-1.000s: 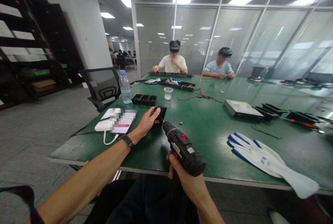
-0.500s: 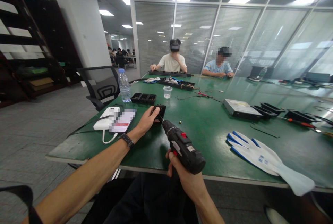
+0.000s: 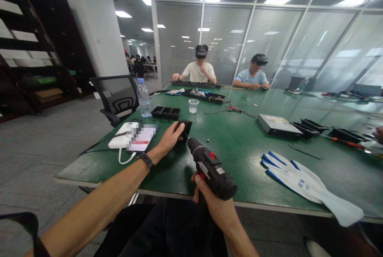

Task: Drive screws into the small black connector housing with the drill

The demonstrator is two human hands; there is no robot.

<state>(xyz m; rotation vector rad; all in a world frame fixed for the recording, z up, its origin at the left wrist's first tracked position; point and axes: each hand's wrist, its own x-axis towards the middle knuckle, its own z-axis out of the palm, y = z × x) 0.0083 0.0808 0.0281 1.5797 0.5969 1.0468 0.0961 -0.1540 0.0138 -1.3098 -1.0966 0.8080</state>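
Observation:
My left hand [image 3: 172, 136] grips a small black box-like part [image 3: 186, 128] and holds it tilted above the green table [image 3: 119, 173]. Its thumb lies along the near side; the other fingers are mostly hidden behind the part. In my right hand [image 3: 211, 199] is a black cordless drill [image 3: 212, 167] with red switches. The drill's bit points up and left, and its tip meets the black part or lies very close to it; which one I cannot tell. A tiny brass-coloured piece [image 3: 208, 140] lies on the table just right of the chuck.
Left of my hands are a phone [image 3: 143, 137], a white power bank [image 3: 124, 135], a water bottle [image 3: 144, 99] and a black divided tray [image 3: 165, 112]. A plastic cup [image 3: 193, 106] stands beyond. To the right lie a glove [image 3: 302, 177] and a metal drive [image 3: 279, 125]. Two people sit opposite.
My hands, the drill and the black part keep nearly the same position. The whole view has shifted very slightly. At the far right edge, part of another person's hand now shows.

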